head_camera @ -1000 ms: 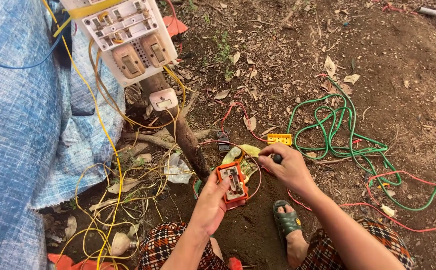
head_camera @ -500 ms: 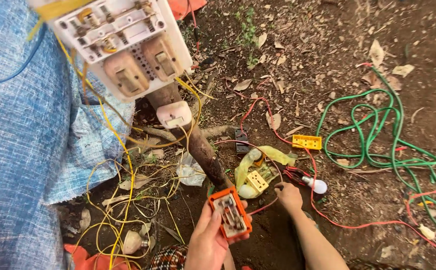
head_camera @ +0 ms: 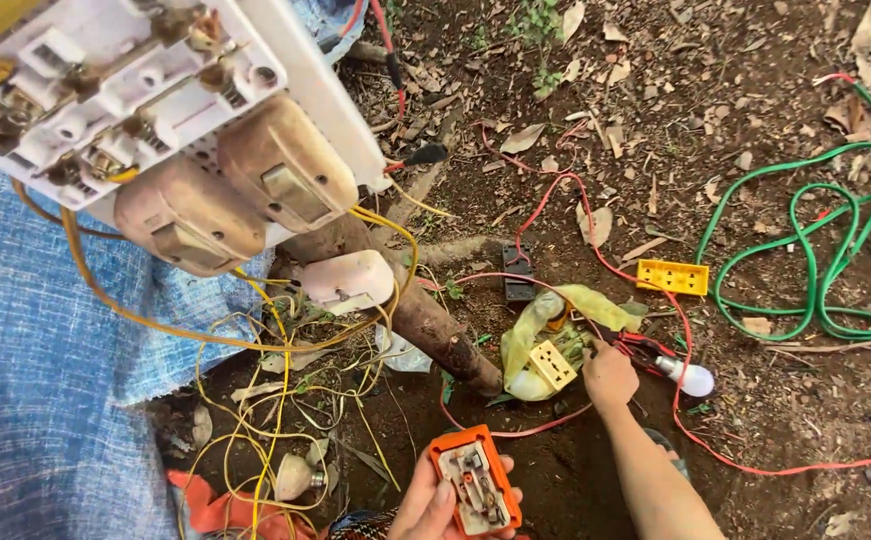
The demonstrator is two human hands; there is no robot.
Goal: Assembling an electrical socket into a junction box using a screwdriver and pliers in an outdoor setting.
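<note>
My left hand (head_camera: pixel 433 507) holds an orange switch box (head_camera: pixel 475 478) with its open face up, low in the view. My right hand (head_camera: pixel 609 377) reaches down to the ground with fingers closed at a red wire (head_camera: pixel 645 345), beside a yellow plastic bag (head_camera: pixel 530 335) that holds a pale yellow socket (head_camera: pixel 553 364). Whether the fingers grip the wire is hard to tell. A white light bulb (head_camera: pixel 692 378) lies just right of that hand.
A white electrical board (head_camera: pixel 145 120) with brown fuse holders hangs close at the upper left on a wooden post (head_camera: pixel 425 320), trailing yellow wires (head_camera: pixel 255 400). A yellow socket strip (head_camera: pixel 671 277), a coiled green cable (head_camera: pixel 835 260), blue cloth (head_camera: pixel 35 400) and dry leaves lie on the dirt.
The view has moved closer to the board and post. My left hand has lifted the orange box up and back. My right hand has shifted from a dark object to the red wire.
</note>
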